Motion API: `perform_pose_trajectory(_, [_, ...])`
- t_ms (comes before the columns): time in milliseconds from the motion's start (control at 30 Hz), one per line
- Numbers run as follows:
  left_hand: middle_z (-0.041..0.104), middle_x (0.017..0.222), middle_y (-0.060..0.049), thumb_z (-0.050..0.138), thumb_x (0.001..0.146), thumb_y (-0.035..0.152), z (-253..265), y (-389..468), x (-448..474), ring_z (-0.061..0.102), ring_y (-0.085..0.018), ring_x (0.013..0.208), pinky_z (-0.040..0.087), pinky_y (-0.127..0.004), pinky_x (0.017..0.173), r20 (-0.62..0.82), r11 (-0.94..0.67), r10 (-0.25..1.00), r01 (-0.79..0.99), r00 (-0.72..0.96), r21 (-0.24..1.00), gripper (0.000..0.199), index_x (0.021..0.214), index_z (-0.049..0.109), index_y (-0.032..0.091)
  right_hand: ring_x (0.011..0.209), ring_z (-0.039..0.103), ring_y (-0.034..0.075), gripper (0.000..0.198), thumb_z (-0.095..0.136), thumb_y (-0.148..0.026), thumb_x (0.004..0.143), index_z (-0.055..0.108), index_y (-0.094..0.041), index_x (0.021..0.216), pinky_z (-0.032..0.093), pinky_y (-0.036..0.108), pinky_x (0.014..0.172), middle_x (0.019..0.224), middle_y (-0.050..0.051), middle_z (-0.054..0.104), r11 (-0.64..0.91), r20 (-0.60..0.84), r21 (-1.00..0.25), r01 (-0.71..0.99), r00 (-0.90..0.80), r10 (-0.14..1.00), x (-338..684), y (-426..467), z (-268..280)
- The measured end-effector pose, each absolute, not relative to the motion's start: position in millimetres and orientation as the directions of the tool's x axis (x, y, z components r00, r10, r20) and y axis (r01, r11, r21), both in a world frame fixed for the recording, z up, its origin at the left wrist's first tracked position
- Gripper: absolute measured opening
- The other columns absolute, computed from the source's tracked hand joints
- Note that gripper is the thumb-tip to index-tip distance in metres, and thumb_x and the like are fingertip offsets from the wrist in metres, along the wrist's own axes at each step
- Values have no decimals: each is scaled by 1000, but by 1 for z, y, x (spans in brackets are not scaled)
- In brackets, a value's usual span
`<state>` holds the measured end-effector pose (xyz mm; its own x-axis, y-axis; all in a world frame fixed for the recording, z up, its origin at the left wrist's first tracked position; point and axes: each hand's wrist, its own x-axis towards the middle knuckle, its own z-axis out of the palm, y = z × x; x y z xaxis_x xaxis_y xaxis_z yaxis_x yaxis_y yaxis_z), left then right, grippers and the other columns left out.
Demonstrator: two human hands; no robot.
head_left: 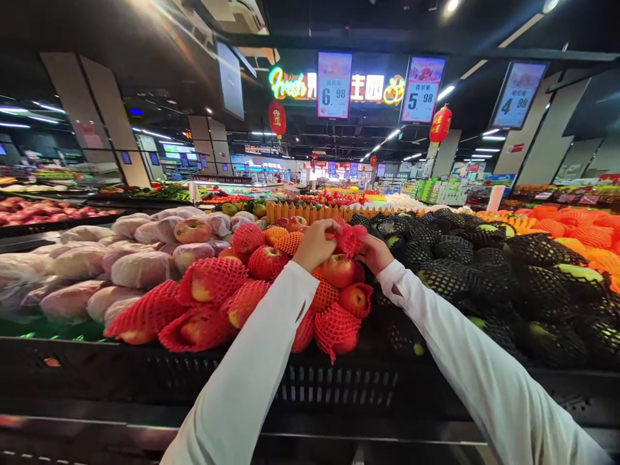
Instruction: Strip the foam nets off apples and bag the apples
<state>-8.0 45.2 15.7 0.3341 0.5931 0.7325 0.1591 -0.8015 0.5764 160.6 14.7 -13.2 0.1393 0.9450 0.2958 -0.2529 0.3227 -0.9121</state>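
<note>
While between two hands (316, 245) (376, 254), one net (351, 239).

Pretty moody up top: black ceiling (92, 32) with white strip lights (445, 92) running way toward the back. There's a glowing neon "Fresh" sign (289, 84) up behind some hanging price screens (334, 85), plus a few red lanterns (277, 119) dangling around. Chunky pale pillars (68, 97) stand on both sides, and small blue-lit signs (264, 166) glow at the far end, too blurry to read.
</note>
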Motion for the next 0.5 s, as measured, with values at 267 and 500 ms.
perform_pose_trajectory(267, [66,101,-6,65,75,33,17,40,-8,62,-19,93,48,-32,85,639,-665,717,-1,279,747,24,92,64,17,89,68,21,39,77,-31,50,67,-23,87,53,36,87,87,-1,74,530,495,-824,-201,202,845,161,13,-17])
perform_pose_trajectory(500, [58,74,1,78,63,37,19,30,-9,53,-13,70,42,-26,68,631,-674,646,-67,428,735,31,73,57,16,70,65,17,32,77,-25,48,65,-21,78,54,33,73,69,-4,70,513,477,-857,-44,305,824,166,13,-16])
